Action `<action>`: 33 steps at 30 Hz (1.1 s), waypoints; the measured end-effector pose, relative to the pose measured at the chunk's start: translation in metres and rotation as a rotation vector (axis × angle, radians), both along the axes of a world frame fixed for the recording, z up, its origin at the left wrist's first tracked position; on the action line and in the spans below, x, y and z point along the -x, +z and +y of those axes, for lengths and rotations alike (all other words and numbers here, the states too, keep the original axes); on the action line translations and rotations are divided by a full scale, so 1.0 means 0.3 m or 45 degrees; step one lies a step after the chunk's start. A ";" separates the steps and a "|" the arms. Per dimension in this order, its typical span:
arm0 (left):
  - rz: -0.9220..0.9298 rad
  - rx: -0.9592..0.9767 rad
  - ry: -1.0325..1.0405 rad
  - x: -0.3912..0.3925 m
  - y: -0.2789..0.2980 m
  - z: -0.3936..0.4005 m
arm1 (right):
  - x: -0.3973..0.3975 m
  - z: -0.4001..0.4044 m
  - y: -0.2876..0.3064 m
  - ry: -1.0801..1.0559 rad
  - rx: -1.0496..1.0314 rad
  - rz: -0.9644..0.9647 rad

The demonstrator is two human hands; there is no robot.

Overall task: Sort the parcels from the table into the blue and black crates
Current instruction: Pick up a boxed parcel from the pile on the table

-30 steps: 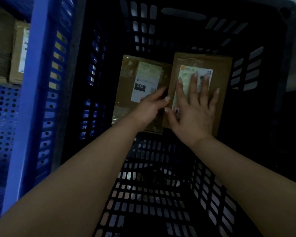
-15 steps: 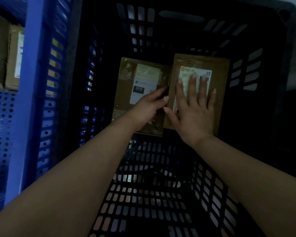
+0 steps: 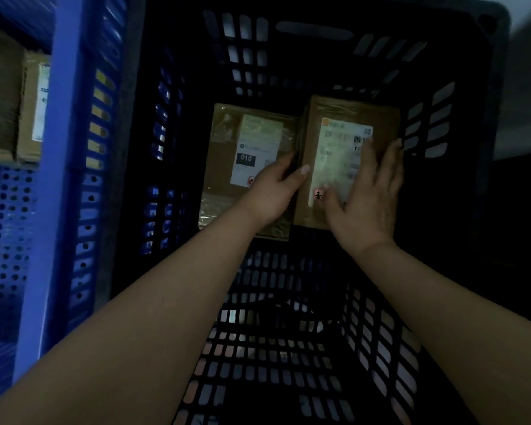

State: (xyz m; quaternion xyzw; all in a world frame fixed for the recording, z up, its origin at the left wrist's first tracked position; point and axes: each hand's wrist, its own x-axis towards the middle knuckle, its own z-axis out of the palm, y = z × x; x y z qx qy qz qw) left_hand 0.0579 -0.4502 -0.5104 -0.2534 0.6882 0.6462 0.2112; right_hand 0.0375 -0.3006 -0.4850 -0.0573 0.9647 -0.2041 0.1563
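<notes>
I am pressing my right hand (image 3: 368,191) flat and open on the right parcel (image 3: 347,161) inside the black crate (image 3: 313,35), my left hand (image 3: 273,191) pinching its left edge — it could ride up crooked over the neighbouring parcel (image 3: 246,148).

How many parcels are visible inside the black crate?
2. One parcel with a "010" label lies on the left of the black crate floor; the second parcel lies beside it on the right, under both hands. Others may be hidden beneath.
</notes>
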 end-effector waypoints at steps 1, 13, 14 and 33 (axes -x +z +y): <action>-0.012 -0.003 0.020 -0.004 0.005 -0.002 | 0.000 -0.005 0.006 -0.050 0.029 -0.013; 0.020 0.493 -0.108 0.010 0.016 0.077 | 0.000 -0.039 0.009 -0.114 -0.028 -0.126; 0.033 0.478 -0.064 0.002 0.006 0.067 | -0.001 -0.030 0.006 -0.148 -0.019 -0.104; 0.042 1.167 0.029 -0.100 0.158 -0.166 | 0.003 -0.291 0.044 0.101 0.415 -0.399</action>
